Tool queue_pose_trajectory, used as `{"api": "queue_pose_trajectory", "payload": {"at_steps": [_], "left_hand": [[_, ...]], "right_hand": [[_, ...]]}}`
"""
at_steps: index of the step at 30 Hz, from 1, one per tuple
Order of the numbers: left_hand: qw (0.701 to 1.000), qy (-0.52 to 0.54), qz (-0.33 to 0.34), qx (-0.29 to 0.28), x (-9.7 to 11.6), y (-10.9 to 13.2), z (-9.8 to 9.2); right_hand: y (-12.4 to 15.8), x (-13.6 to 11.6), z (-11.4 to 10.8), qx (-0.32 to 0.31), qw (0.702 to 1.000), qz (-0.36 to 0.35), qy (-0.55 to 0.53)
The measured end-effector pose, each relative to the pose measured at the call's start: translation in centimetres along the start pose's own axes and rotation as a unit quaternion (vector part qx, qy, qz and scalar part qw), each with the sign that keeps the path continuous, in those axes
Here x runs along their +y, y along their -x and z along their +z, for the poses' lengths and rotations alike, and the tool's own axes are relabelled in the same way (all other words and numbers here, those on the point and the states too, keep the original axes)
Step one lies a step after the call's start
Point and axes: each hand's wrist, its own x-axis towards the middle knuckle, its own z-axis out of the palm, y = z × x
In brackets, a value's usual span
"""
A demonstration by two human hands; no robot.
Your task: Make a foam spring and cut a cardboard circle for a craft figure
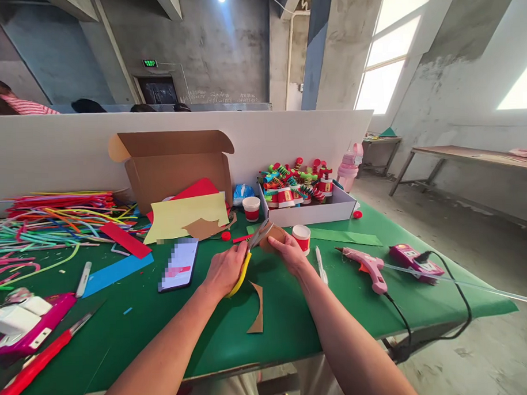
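My left hand (225,271) is closed on a pair of scissors (241,277) with yellow handles, its blades pointing up and to the right. Between the thumb and fingers of my right hand (291,255) is a brown cardboard piece (271,238) with a rounded edge. The blades meet the left side of this cardboard. A curved cardboard offcut (257,310) lies on the green table below my hands. Close beyond my right hand stands a red and white paper cup (302,242), and a white pen (320,264) lies to its right.
A pink glue gun (365,266) and a power strip (415,262) with a cable lie right. Left are a phone (179,264), pipe cleaners (61,222) and a red-handled knife (44,360). Behind stand an open cardboard box (180,171) and a white box (311,215) of colourful figures.
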Motion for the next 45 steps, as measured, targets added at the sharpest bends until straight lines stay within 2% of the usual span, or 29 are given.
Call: {"api": "queue_pose_trajectory", "payload": {"at_steps": [7,13,17,21,24,40,45], "left_hand": [[1.0,0.014,0.015,0.0,-0.1,0.1,-0.1],[1.0,0.011,-0.015,-0.01,-0.2,0.1,-0.9],[0.999,0.021,-0.042,0.011,-0.5,0.0,-0.7],[0.999,0.019,-0.041,0.013,-0.1,-0.1,-0.2],[0.998,0.017,-0.053,0.018,0.4,-0.1,0.0],[0.998,0.036,-0.048,0.022,0.6,0.1,-0.2],[0.998,0.021,-0.058,0.009,0.7,0.1,-0.2]], "right_hand": [[0.2,0.4,-0.3,0.006,1.0,0.001,0.004],[-0.2,-0.4,1.1,0.0,1.0,0.022,-0.007],[-1.4,-0.1,1.9,-0.021,0.996,0.041,-0.077],[-1.9,1.3,1.7,0.019,0.987,0.056,-0.152],[-1.6,1.9,1.8,0.026,0.982,0.061,-0.174],[-1.0,2.0,1.9,0.027,0.991,0.054,-0.12],[-0.8,1.6,2.2,0.034,0.991,0.057,-0.12]]}}
